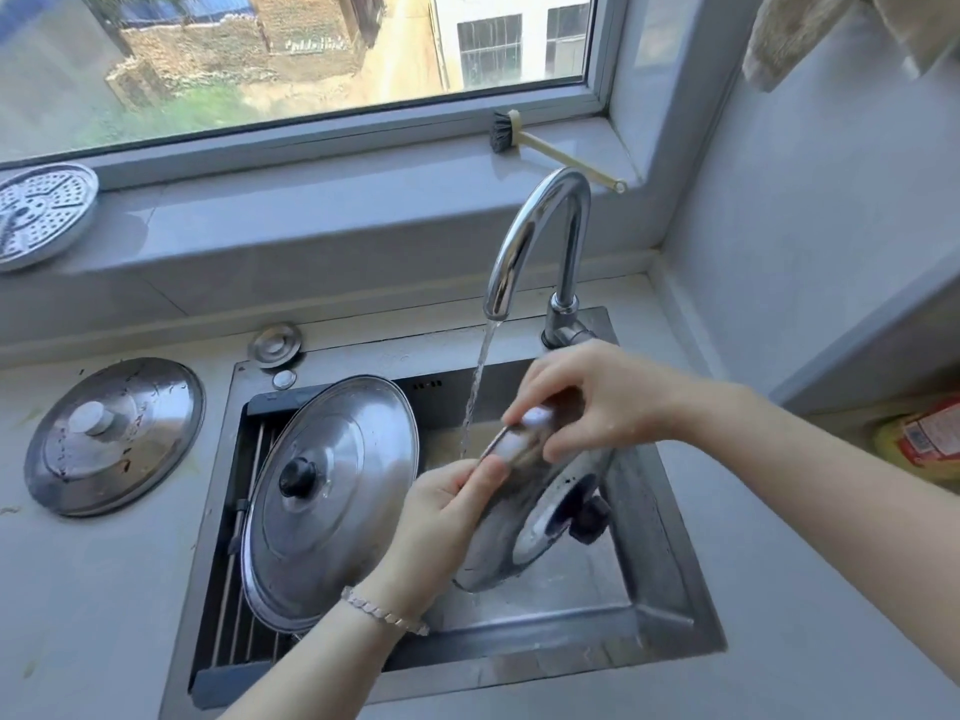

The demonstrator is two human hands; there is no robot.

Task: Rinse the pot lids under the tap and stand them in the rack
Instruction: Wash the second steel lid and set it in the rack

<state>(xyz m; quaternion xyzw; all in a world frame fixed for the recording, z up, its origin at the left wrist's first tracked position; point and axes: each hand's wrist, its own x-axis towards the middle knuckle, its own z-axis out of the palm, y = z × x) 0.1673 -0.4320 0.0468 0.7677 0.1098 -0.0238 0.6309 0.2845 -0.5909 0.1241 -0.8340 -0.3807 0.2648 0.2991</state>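
A steel pot lid with a black knob [524,517] is tilted on edge over the sink basin, just right of the water stream from the chrome tap [540,236]. My left hand [441,517] grips its left rim and my right hand [597,402] grips its top rim. A larger steel lid with a black knob [332,496] leans upright in the wire rack [239,600] at the sink's left side. A dirty lid with a grey knob [111,433] lies flat on the counter to the left.
The steel sink [670,579] is set into a grey counter. A perforated steamer plate [41,213] and a dish brush [535,142] rest on the window sill. A small round cap [274,345] sits behind the sink. A yellow packet [919,444] lies at the right.
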